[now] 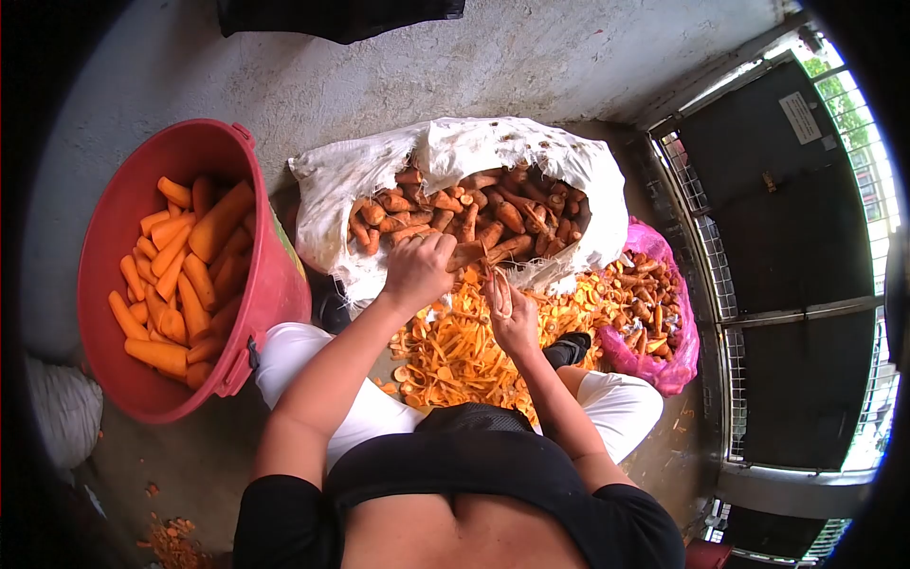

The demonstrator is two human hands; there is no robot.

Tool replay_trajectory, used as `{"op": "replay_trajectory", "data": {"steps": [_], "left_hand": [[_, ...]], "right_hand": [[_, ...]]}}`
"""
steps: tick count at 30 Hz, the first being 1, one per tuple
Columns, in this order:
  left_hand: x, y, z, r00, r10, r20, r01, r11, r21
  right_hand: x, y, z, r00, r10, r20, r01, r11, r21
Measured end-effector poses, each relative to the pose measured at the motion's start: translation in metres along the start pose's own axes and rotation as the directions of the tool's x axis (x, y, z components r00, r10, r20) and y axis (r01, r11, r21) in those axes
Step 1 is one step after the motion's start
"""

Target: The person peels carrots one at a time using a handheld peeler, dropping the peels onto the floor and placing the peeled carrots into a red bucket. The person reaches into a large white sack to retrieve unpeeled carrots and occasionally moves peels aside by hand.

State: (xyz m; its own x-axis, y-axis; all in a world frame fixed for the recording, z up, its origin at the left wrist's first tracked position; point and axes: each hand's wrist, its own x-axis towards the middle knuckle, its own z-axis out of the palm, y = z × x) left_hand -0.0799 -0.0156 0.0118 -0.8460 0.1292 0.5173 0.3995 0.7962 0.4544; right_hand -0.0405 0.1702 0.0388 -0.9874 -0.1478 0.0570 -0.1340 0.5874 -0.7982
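Observation:
My left hand point(420, 270) is closed around the thick end of an unpeeled carrot point(465, 254), which points to the right. Close to the carrot's tip is my right hand point(513, 313), its fingers bent together around something slim that I cannot make out. Both hands are above a heap of orange carrot peelings point(460, 346) on the floor between my legs. Just beyond them lies a white woven sack point(365, 171), torn open and full of unpeeled carrots point(507, 216).
A red tub point(109, 327) with peeled carrots point(194, 275) stands at my left. At the right, a pink bag point(675, 365) holds carrot pieces. A rough wall point(360, 90) rises behind the sack, and a dark metal gate point(777, 209) closes off the right side.

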Motion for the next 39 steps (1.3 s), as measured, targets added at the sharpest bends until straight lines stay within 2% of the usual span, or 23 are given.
{"op": "replay_trajectory", "data": {"steps": [1,3,4,6,7,9,10,12,16,19,22,23,24,25,26,27,28,29,31,32,35,37,39], "left_hand": [[0.0,0.001,-0.001,1.0,0.015,-0.02,-0.015,1.0,-0.003],[-0.002,0.006,-0.007,0.997,0.047,-0.055,-0.048,0.999,-0.008],[0.0,0.013,-0.012,0.992,0.029,-0.12,-0.037,0.997,-0.066],[0.007,0.028,-0.023,0.97,0.002,-0.244,-0.047,0.983,-0.178],[0.011,0.028,-0.026,0.959,-0.009,-0.285,-0.051,0.978,-0.203],[0.005,0.019,-0.023,0.966,-0.062,-0.25,-0.02,0.95,-0.312],[0.003,0.019,-0.023,0.961,-0.077,-0.264,-0.021,0.937,-0.348],[0.003,0.019,-0.022,0.954,-0.092,-0.286,-0.039,0.907,-0.42],[0.005,0.022,-0.021,0.944,-0.024,-0.33,-0.159,0.842,-0.515],[0.009,0.021,-0.026,0.911,0.041,-0.41,-0.243,0.857,-0.454],[0.007,0.018,-0.025,0.961,-0.058,-0.269,-0.09,0.859,-0.504],[0.002,0.024,-0.023,0.964,-0.266,-0.021,0.158,0.629,-0.761],[0.0,0.012,-0.007,0.913,-0.369,0.171,0.322,0.4,-0.858],[0.005,0.009,-0.006,0.83,-0.416,0.372,0.461,0.136,-0.877],[0.003,0.01,-0.008,0.69,-0.39,0.61,0.571,-0.225,-0.789],[0.0,0.005,-0.002,0.662,-0.34,0.668,0.488,-0.482,-0.728],[-0.002,-0.002,0.005,0.636,-0.306,0.708,0.491,-0.548,-0.678],[-0.005,-0.01,0.011,0.611,-0.268,0.745,0.491,-0.611,-0.621],[-0.003,-0.004,0.011,0.588,-0.341,0.733,0.478,-0.585,-0.655],[-0.002,-0.002,0.011,0.575,-0.374,0.727,0.476,-0.57,-0.67],[-0.004,-0.003,0.009,0.543,-0.344,0.766,0.548,-0.546,-0.634],[-0.007,-0.003,0.009,0.535,-0.326,0.78,0.564,-0.549,-0.617],[-0.01,-0.004,0.008,0.556,-0.287,0.78,0.594,-0.52,-0.614]], "right_hand": [[0.0,0.0,-0.001,1.0,0.003,0.003,-0.003,1.0,-0.018],[-0.002,0.018,0.003,0.989,0.134,0.057,-0.13,0.989,-0.069],[-0.002,0.036,0.007,0.977,0.197,0.078,-0.19,0.977,-0.094],[-0.017,0.144,0.022,0.982,0.138,0.127,-0.056,0.863,-0.501],[-0.037,0.144,0.015,0.957,0.278,0.084,-0.197,0.834,-0.516],[-0.058,0.184,0.005,0.807,0.59,-0.023,-0.545,0.729,-0.413],[-0.07,0.19,0.004,0.825,0.554,-0.109,-0.549,0.741,-0.388],[-0.075,0.199,-0.004,0.811,0.575,-0.112,-0.565,0.717,-0.408],[-0.063,0.205,-0.002,0.808,0.574,-0.132,-0.571,0.709,-0.413],[-0.061,0.216,0.004,0.809,0.562,-0.173,-0.579,0.708,-0.404],[-0.06,0.229,0.0,0.828,0.534,-0.172,-0.549,0.707,-0.446],[-0.059,0.233,-0.002,0.836,0.524,-0.164,-0.533,0.703,-0.47],[-0.055,0.236,-0.007,0.826,0.549,-0.132,-0.534,0.685,-0.496],[-0.053,0.239,-0.012,0.839,0.53,-0.123,-0.504,0.671,-0.543],[-0.048,0.241,-0.017,0.816,0.563,-0.131,-0.543,0.668,-0.509],[-0.043,0.245,-0.02,0.793,0.593,-0.138,-0.579,0.664,-0.474],[-0.042,0.248,-0.025,0.847,0.517,-0.125,-0.52,0.754,-0.402],[-0.039,0.25,-0.022,0.863,0.501,-0.068,-0.506,0.857,-0.101],[-0.027,0.185,-0.03,0.89,0.451,0.066,-0.452,0.852,0.264],[-0.022,0.137,-0.042,0.891,0.43,0.147,-0.454,0.834,0.313],[-0.002,0.097,-0.055,0.908,0.301,0.291,-0.402,0.82,0.407],[0.01,0.085,-0.047,0.96,0.151,0.236,-0.222,0.925,0.31],[0.016,0.057,-0.046,0.972,0.075,0.224,-0.12,0.974,0.19]]}}
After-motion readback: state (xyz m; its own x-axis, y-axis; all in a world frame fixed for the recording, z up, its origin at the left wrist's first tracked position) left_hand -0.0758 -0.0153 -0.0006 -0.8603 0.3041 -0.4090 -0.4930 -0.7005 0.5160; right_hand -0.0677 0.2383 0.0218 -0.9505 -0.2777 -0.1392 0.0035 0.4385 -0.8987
